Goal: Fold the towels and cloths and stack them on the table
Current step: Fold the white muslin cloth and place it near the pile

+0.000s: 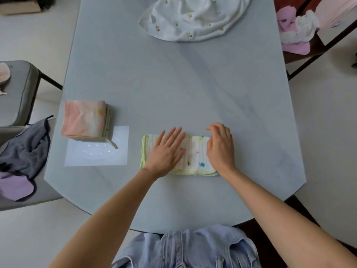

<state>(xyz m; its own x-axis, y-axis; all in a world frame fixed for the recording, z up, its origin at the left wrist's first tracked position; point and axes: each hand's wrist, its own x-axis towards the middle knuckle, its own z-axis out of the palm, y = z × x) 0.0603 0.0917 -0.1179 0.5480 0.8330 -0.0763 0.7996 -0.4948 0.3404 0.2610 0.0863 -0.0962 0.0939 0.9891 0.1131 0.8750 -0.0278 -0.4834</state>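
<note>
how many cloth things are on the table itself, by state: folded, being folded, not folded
folded stack: 1
cloth being folded, under the left hand and right hand: 1
unfolded white cloth: 1
total: 3
</note>
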